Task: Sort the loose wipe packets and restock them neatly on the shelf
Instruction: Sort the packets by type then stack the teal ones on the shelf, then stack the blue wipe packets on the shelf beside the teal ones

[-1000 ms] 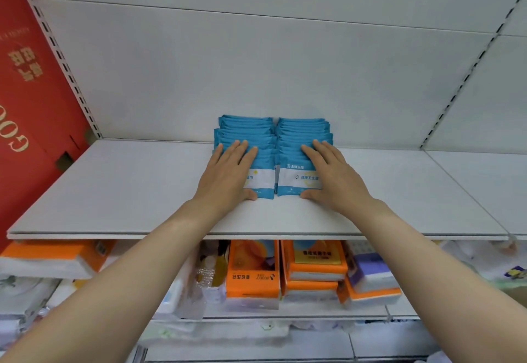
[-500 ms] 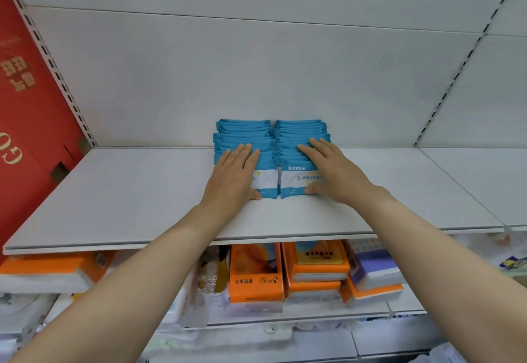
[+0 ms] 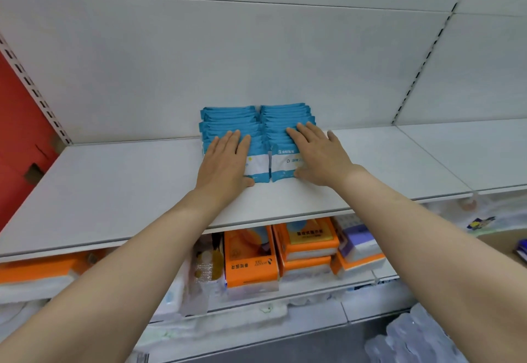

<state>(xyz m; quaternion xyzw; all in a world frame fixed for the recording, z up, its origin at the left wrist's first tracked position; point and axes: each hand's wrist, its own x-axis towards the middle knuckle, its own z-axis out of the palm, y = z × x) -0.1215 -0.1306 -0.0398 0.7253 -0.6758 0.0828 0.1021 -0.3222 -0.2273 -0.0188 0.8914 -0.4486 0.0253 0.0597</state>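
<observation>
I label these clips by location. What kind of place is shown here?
Probably a shop aisle: a white retail shelf with slotted uprights, blue wipe packets in rows, and boxed tissue packs stocked below.

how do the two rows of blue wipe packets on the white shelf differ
The left row of blue wipe packets lies under the left hand; the right row of blue wipe packets lies under the right hand. The right row's front label shows more. Both sit side by side on the white shelf.
</observation>
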